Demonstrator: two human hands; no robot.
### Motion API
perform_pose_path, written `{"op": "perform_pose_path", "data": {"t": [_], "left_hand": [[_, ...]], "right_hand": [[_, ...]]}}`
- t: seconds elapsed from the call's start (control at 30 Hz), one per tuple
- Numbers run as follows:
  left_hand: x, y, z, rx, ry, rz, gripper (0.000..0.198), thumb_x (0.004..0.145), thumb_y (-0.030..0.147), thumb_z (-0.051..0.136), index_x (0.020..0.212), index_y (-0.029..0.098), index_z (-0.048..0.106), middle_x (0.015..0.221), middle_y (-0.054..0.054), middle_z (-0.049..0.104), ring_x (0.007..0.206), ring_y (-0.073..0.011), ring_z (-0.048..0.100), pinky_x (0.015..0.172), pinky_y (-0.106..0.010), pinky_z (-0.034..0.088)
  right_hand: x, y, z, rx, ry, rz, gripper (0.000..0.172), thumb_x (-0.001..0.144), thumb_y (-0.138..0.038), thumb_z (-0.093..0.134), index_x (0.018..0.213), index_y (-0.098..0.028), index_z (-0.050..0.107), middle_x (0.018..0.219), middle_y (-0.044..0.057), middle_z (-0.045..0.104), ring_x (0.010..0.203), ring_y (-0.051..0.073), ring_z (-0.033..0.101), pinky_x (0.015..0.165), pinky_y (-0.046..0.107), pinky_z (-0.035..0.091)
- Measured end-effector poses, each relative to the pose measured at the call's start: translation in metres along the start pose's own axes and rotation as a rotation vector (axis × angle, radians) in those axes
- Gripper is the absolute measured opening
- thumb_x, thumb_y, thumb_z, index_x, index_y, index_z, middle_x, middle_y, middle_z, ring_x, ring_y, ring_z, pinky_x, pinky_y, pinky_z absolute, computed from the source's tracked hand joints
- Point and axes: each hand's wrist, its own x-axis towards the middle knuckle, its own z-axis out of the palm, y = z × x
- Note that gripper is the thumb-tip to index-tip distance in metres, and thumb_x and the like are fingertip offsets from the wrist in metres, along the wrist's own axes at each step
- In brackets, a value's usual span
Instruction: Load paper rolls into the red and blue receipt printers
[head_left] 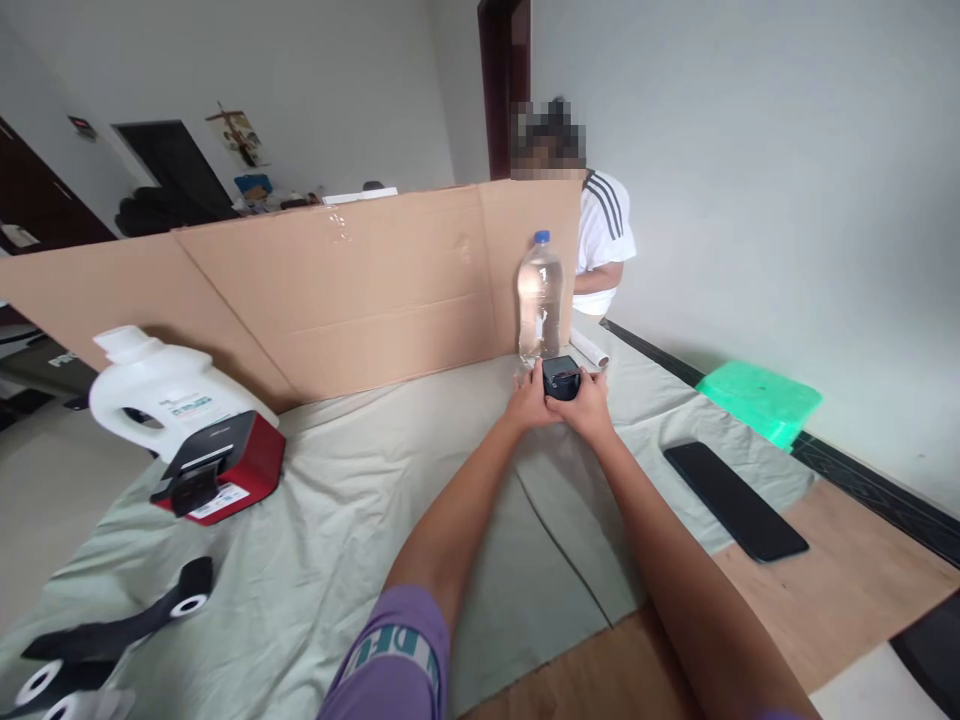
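Both my arms reach forward over the cloth to a small black box-shaped object (pixel 561 378) with a dark, glossy top. My left hand (pixel 529 400) grips its left side, and my right hand (pixel 588 404) closes round the right side and the near edge. Just behind it stands a tall clear bottle (pixel 540 300) with a blue cap, full of clear liquid and upright against a cardboard panel (pixel 375 290). A white roll (pixel 589 346) lies right of the bottle, beyond my right hand.
On the left are a white jug (pixel 176 385) and a red-and-black printer (pixel 225 465). White rolls with black strips (pixel 127 625) lie nearer. A dark phone (pixel 735 500) rests on the right; a green stool (pixel 761 400) stands by the wall. Another person (pixel 604 225) is behind the cardboard.
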Motion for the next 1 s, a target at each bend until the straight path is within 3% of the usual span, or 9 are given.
{"op": "perform_pose_path", "data": {"t": [0.17, 0.37, 0.47, 0.57, 0.67, 0.8, 0.9, 0.97, 1.0], "left_hand": [[0.026, 0.001, 0.034, 0.025, -0.084, -0.03, 0.128, 0.064, 0.043, 0.08, 0.157, 0.007, 0.001, 0.152, -0.03, 0.037, 0.144, -0.0393, 0.035, 0.122, -0.06, 0.004], [0.033, -0.001, 0.05, 0.073, -0.087, -0.062, 0.118, 0.07, 0.038, 0.072, 0.158, 0.008, 0.0, 0.154, -0.028, 0.036, 0.145, -0.0371, 0.035, 0.123, -0.057, 0.007], [0.018, 0.003, 0.05, 0.08, -0.081, -0.087, 0.114, 0.073, 0.037, 0.069, 0.159, 0.011, 0.0, 0.16, -0.025, 0.029, 0.149, -0.0349, 0.03, 0.123, -0.057, 0.006], [-0.025, 0.0, 0.026, 0.093, -0.09, -0.054, 0.108, 0.077, 0.045, 0.067, 0.16, 0.013, 0.006, 0.164, -0.02, 0.02, 0.153, -0.032, 0.02, 0.124, -0.056, 0.008], [-0.101, -0.022, -0.04, 0.131, -0.008, -0.026, 0.091, 0.084, 0.045, 0.061, 0.159, 0.015, 0.018, 0.164, -0.015, 0.023, 0.154, -0.0279, 0.02, 0.125, -0.051, 0.013], [-0.236, -0.078, -0.191, 0.182, 0.352, -0.117, 0.069, 0.088, 0.038, 0.058, 0.152, 0.021, 0.037, 0.161, -0.009, 0.035, 0.151, -0.0261, 0.027, 0.126, -0.045, 0.015], [-0.324, -0.131, -0.307, 0.119, 0.753, -0.423, 0.06, 0.086, 0.035, 0.061, 0.143, 0.021, 0.049, 0.152, -0.009, 0.049, 0.144, -0.0278, 0.04, 0.123, -0.044, 0.025], [-0.359, -0.167, -0.36, -0.068, 0.931, -0.686, 0.051, 0.083, 0.031, 0.064, 0.132, 0.018, 0.058, 0.145, -0.012, 0.055, 0.139, -0.0293, 0.047, 0.119, -0.046, 0.032], [-0.37, -0.183, -0.375, -0.19, 0.973, -0.802, 0.043, 0.081, 0.029, 0.066, 0.123, 0.018, 0.063, 0.141, -0.011, 0.059, 0.137, -0.0294, 0.048, 0.118, -0.046, 0.033]], "right_hand": [[0.013, 0.046, 0.007, 0.052, 0.069, 0.025, 0.086, 0.059, -0.043, 0.075, 0.135, -0.012, 0.048, 0.121, 0.016, 0.048, 0.118, 0.036, 0.049, 0.107, 0.048, 0.04], [0.02, 0.072, 0.025, 0.075, 0.127, 0.008, 0.078, 0.058, -0.043, 0.073, 0.127, -0.012, 0.054, 0.119, 0.017, 0.053, 0.113, 0.036, 0.052, 0.103, 0.05, 0.043], [0.02, 0.075, 0.028, 0.054, 0.144, -0.079, 0.081, 0.062, -0.048, 0.071, 0.131, -0.012, 0.049, 0.123, 0.019, 0.054, 0.116, 0.037, 0.051, 0.104, 0.055, 0.04], [0.013, 0.064, 0.021, -0.041, 0.279, -0.13, 0.099, 0.065, -0.059, 0.069, 0.143, -0.009, 0.037, 0.136, 0.025, 0.046, 0.126, 0.043, 0.042, 0.105, 0.066, 0.031], [-0.002, 0.035, 0.012, -0.097, 0.433, -0.224, 0.106, 0.068, -0.062, 0.07, 0.151, -0.009, 0.029, 0.148, 0.029, 0.031, 0.134, 0.048, 0.031, 0.105, 0.071, 0.023], [-0.043, -0.033, 0.026, -0.05, 0.354, -0.514, 0.095, 0.073, -0.054, 0.071, 0.152, -0.012, 0.036, 0.147, 0.026, 0.038, 0.134, 0.043, 0.037, 0.108, 0.064, 0.028], [-0.087, -0.102, 0.074, 0.133, 0.062, -0.723, 0.072, 0.082, -0.043, 0.065, 0.146, -0.016, 0.045, 0.138, 0.02, 0.051, 0.13, 0.035, 0.046, 0.109, 0.057, 0.036], [-0.116, -0.152, 0.124, 0.315, -0.16, -0.752, 0.062, 0.083, -0.038, 0.064, 0.142, -0.021, 0.05, 0.135, 0.016, 0.055, 0.127, 0.032, 0.051, 0.11, 0.054, 0.04], [-0.129, -0.177, 0.152, 0.397, -0.26, -0.739, 0.062, 0.082, -0.036, 0.065, 0.142, -0.022, 0.051, 0.135, 0.015, 0.056, 0.128, 0.031, 0.052, 0.111, 0.054, 0.04]]}}
